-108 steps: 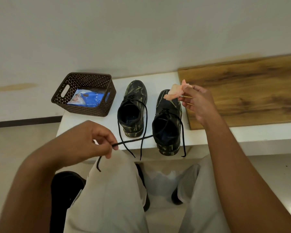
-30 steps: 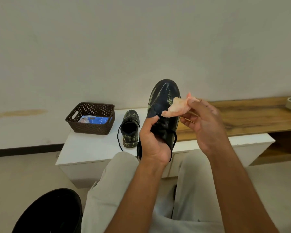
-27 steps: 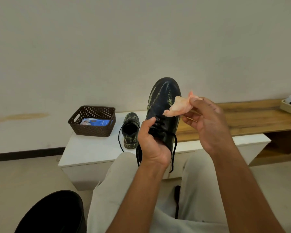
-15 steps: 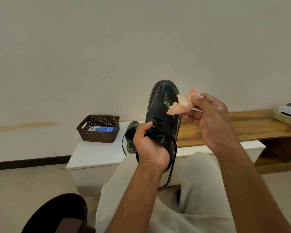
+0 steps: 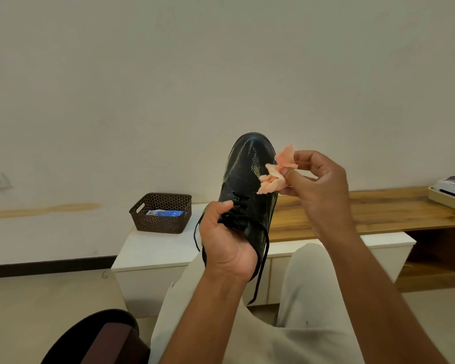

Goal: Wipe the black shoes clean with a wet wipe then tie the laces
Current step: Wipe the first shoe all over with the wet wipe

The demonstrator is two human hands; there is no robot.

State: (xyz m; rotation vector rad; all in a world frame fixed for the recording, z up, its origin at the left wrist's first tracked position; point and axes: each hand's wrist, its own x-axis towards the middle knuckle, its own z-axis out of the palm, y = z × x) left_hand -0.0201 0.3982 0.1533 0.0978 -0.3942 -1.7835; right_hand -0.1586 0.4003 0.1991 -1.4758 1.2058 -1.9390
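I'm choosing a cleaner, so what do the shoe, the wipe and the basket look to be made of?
Shoe: seems smooth leather or a synthetic like it, glossy; light glints on the toe, with yellowish streaks. Wipe: soft thin pinkish cloth or paper, crumpled into folds in the right hand. Basket: likely moulded brown plastic, with rows of small holes.

Shoe between both hands; basket left on cabinet.

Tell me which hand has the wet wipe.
The right hand: its fingers pinch the crumpled pink wet wipe against the black shoe, while the left hand grips that shoe.
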